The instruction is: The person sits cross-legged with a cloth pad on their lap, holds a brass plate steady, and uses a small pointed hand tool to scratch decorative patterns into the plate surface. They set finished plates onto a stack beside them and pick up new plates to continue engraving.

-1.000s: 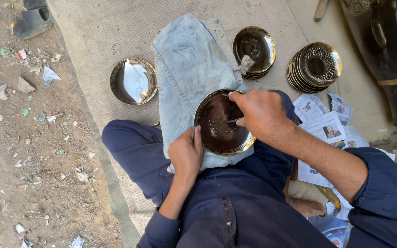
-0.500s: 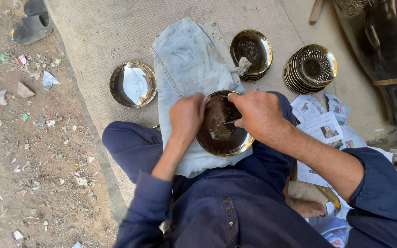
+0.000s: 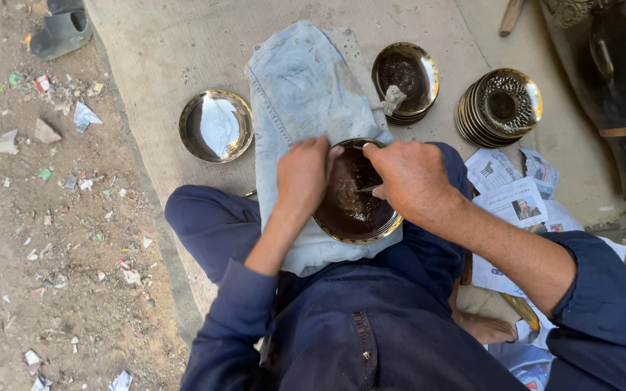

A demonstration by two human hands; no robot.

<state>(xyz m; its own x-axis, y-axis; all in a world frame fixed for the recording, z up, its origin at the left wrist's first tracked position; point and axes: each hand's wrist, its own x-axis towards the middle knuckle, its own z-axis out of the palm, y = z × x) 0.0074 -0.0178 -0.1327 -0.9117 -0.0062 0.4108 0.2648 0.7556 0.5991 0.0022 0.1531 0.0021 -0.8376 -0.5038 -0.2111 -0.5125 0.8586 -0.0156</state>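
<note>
A round brass plate (image 3: 353, 210) with a dark inside lies on a pale blue denim cloth (image 3: 302, 87) spread over my lap. My left hand (image 3: 302, 174) grips the plate's left rim, fingers curled over the edge. My right hand (image 3: 411, 177) rests over the right side of the plate and pinches a thin metal tool (image 3: 368, 188) whose tip touches the dark surface. Pale dust lies in the plate's bottom.
A shiny brass plate (image 3: 215, 124) lies on the mat to the left. Another dark plate with a rag (image 3: 405, 80) and a stack of plates (image 3: 500, 105) sit ahead right. Newspaper sheets (image 3: 516, 203) lie at right. Littered dirt and a shoe (image 3: 59, 32) are at left.
My left hand rose from the lower left edge of the plate to its upper left rim. The right hand stayed over the plate with the tool.
</note>
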